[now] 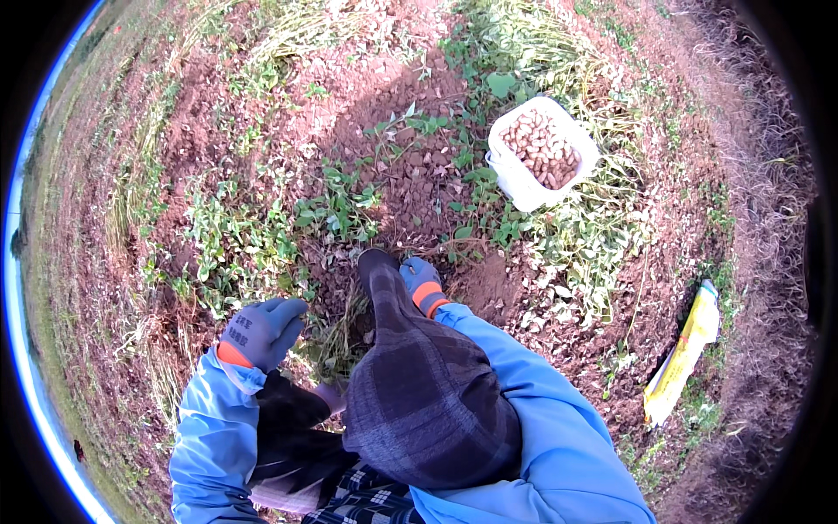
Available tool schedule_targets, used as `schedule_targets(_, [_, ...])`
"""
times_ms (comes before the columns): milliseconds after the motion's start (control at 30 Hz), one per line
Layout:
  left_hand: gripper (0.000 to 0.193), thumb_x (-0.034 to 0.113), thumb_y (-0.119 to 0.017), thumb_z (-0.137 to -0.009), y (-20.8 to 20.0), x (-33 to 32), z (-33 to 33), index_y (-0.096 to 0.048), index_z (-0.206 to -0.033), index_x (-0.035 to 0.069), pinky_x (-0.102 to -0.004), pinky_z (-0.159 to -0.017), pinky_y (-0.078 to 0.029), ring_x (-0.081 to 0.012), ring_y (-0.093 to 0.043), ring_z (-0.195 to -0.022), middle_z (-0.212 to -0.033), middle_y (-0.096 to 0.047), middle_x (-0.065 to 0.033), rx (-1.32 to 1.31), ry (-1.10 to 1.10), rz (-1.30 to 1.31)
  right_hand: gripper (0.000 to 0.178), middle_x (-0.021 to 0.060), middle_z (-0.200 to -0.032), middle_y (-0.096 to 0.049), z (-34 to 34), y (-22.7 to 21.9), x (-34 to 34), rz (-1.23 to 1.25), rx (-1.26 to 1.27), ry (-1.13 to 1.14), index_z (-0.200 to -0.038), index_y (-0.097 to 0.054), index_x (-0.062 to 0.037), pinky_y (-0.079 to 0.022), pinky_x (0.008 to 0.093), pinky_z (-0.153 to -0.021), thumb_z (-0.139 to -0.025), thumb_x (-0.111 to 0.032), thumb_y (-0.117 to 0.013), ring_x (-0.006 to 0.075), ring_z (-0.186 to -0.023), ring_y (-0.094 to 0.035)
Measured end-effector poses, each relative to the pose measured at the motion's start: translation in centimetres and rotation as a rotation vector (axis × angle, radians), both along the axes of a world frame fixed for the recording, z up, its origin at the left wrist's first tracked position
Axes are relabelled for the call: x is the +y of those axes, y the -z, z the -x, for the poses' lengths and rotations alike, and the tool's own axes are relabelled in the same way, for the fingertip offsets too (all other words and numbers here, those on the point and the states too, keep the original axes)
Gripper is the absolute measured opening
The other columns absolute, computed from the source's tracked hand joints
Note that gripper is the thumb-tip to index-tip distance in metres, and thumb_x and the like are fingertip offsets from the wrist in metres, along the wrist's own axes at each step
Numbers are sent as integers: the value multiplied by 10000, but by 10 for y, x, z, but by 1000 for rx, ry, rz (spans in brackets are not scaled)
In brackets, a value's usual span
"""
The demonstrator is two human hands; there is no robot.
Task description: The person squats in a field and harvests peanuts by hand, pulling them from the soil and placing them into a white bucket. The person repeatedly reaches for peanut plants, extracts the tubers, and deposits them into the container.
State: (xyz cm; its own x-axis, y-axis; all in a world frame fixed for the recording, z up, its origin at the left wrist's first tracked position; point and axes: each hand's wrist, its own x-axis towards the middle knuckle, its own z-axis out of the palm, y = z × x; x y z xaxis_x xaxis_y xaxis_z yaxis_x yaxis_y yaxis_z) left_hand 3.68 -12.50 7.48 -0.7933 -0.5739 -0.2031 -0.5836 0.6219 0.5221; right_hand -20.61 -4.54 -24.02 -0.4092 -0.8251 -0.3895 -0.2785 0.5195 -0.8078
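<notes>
My left hand (265, 332), in a grey-blue glove with an orange cuff, is held above the ground at the left. Its fingers point right, loosely bent and apart, with nothing visible in them. My right hand (421, 278), gloved the same way, reaches down to the reddish soil just beyond my bent knee (428, 402) in dark plaid cloth. Its fingers are curled at the ground beside the dark shoe tip, and anything inside them is hidden. Between the hands lie uprooted, wilted plant stems (336, 345). Farther off at the right stands a white square bucket (511, 179) holding unshelled peanuts (543, 148).
A yellow and white bag (685, 354) lies on the ground at the right. Leafy green plants (240, 231) grow or lie at the left and ahead. Pulled, drying plants (585, 253) are spread around the bucket. Dry grass (768, 218) borders the far right.
</notes>
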Motion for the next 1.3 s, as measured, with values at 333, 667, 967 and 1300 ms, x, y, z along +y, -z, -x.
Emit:
schedule_targets(333, [224,124,-574,-841,12,1,-17,-575,-1045,32,-418,-656,-500,-366,-618,-753,-887,-626,-172,6,-49,-25,140,69,-839,-672,12,-4,-17,-330,48,-284,-865,-678,-116,-499,385,-690,-762,-198,-631,288,-814,-636])
schedule_targets(667, [256,144,-577,-849,23,-4,-6,-566,-1087,50,-418,-662,-503,-360,-622,-762,-919,-627,-174,44,6,-4,166,62,-825,-668,60,49,29,113,-42,-589,-909,-678,3,-481,309,-656,-776,-84,-628,168,-738,-592])
schedule_targets(967, [237,153,-565,-852,17,1,-11,-582,-1067,56,-426,-697,-490,-359,-611,-801,-896,-623,-167,-76,-10,-35,134,-22,-601,-501,109,-109,15,61,-792,259,-928,-645,-58,-319,224,-389,-807,-95,-600,71,-446,-419])
schedule_targets(1300, [271,245,-543,-864,115,2,-41,-584,-1069,74,-432,-748,-486,-364,-612,-848,-897,-634,-165,-354,-30,-194,574,117,-949,-569,284,-178,-77,360,-392,621,-1271,-387,-26,-425,255,-450,-787,-175,-659,157,-578,-533])
